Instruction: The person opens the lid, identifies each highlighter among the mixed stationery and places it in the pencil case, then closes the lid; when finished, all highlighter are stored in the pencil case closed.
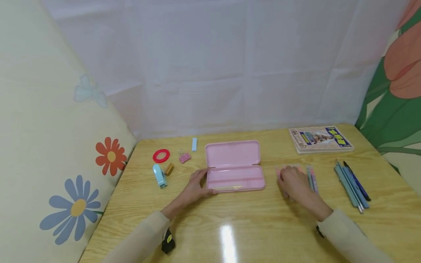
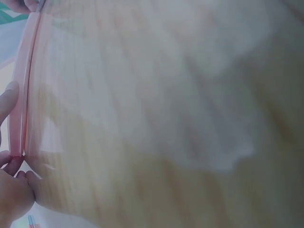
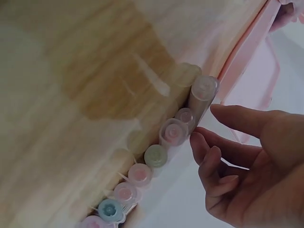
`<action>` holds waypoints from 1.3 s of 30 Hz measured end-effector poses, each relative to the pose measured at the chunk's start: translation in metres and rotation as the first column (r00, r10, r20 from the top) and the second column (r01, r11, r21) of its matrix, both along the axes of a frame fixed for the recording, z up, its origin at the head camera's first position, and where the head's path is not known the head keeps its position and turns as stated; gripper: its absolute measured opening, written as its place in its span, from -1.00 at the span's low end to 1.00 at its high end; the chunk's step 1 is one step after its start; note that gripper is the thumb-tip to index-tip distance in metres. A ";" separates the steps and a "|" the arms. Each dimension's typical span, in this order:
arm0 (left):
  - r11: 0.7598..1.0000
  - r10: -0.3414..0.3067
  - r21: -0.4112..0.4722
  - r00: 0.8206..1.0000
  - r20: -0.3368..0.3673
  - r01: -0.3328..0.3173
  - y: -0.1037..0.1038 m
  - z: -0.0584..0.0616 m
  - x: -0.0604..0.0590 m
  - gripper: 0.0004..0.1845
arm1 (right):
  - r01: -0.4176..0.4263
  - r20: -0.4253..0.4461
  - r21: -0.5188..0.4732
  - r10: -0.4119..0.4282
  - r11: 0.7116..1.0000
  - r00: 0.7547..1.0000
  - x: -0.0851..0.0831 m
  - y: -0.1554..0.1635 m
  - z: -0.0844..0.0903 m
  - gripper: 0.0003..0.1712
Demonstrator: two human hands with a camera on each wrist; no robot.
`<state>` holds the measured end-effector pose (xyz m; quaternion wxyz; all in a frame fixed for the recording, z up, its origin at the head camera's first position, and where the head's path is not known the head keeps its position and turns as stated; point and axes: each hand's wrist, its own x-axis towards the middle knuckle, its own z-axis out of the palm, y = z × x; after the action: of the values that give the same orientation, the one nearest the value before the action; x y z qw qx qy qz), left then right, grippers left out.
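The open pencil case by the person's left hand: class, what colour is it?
The pencil case is pink all over, lid and tray alike; the head view shows it best.

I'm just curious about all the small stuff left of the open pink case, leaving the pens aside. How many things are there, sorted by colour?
Pink: 1, the small pink binder clip
Red: 1, the red tape ring
Light blue: 2, the light blue stapler and the pale blue eraser stick
Brown-gold: 1, the small brown-gold block
Total: 5
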<state>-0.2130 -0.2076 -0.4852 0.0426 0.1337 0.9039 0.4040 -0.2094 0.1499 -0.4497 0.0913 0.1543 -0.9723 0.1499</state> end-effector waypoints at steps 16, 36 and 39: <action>1.000 -0.009 -0.004 1.000 0.012 0.010 0.002 0.003 0.000 -0.05 | 0.023 -0.064 0.068 -0.018 0.997 0.998 0.002 -0.008 -0.005 -0.69; 1.000 0.001 -0.010 1.000 0.015 -0.001 0.001 0.002 0.000 -0.05 | 0.021 0.010 -0.036 -0.021 0.999 1.000 -0.004 -0.009 -0.006 -0.60; 1.000 0.002 -0.008 1.000 0.020 -0.002 0.001 0.001 0.000 -0.04 | 0.038 0.064 -0.059 -0.034 0.998 0.997 -0.004 -0.008 -0.004 -0.68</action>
<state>-0.2131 -0.2066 -0.4839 0.0518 0.1285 0.9053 0.4016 -0.2132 0.1419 -0.4536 0.0680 0.1290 -0.9724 0.1821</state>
